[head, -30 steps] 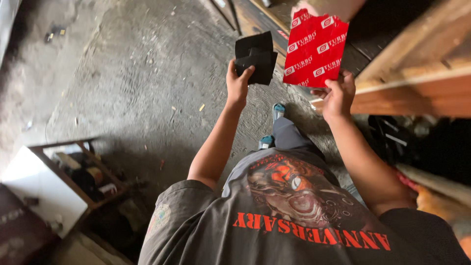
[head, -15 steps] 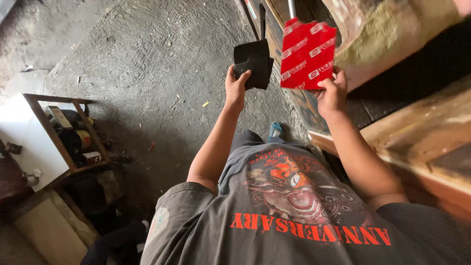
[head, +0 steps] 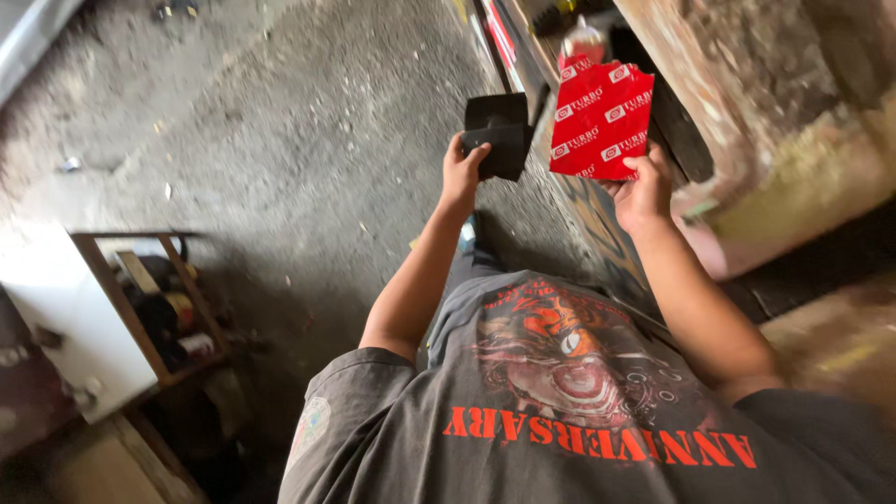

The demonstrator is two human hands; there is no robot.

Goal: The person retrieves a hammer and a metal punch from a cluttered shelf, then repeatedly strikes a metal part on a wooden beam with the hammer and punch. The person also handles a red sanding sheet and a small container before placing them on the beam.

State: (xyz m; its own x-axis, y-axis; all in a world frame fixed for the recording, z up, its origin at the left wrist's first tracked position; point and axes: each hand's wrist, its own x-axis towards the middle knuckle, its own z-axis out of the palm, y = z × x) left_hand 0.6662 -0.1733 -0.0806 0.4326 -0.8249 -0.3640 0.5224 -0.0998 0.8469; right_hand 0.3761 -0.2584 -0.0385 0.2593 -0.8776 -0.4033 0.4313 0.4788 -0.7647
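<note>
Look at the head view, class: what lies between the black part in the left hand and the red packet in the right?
Nothing lies between the black part and the red packet; the head view shows only a narrow gap with the grey floor behind it.

Head-worn view, steeply downward, close.

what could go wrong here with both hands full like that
The left hand holds the black part only at its lower edge, so it could slip and drop onto the concrete floor. The right hand pinches the torn red box at its bottom; anything still inside might fall out, though the box's inside is not visible. The wooden crate of clutter stands near the person's left side and could be bumped.
</note>
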